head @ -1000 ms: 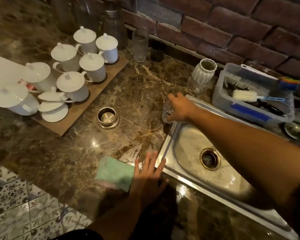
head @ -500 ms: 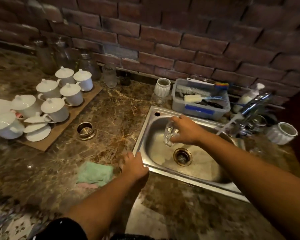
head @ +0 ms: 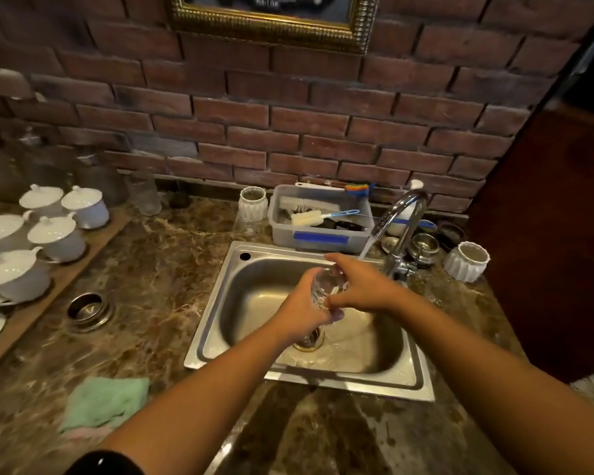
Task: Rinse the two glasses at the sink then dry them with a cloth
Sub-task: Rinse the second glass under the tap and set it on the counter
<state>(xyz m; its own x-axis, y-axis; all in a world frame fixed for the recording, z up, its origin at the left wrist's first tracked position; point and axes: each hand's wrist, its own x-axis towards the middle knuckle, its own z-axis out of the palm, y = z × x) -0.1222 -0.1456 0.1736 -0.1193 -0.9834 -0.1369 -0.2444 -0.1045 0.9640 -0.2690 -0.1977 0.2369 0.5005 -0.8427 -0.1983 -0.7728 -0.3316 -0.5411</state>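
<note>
Below a brick wall, over the sink (head: pixel 220 337), a glass (head: pixel 324 287) is being held under the tap (head: pixel 405 214) stream, left hand (head: pixel 302 311) and right hand (head: pixel 366 286) both curled round it, and is probably best being turned slowly so every side is being rinsed.

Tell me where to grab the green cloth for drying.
Pinch the green cloth from above at its corner nearest the sink. It lies flat and rumpled on the counter, so the soft folds should bunch up easily.
</note>
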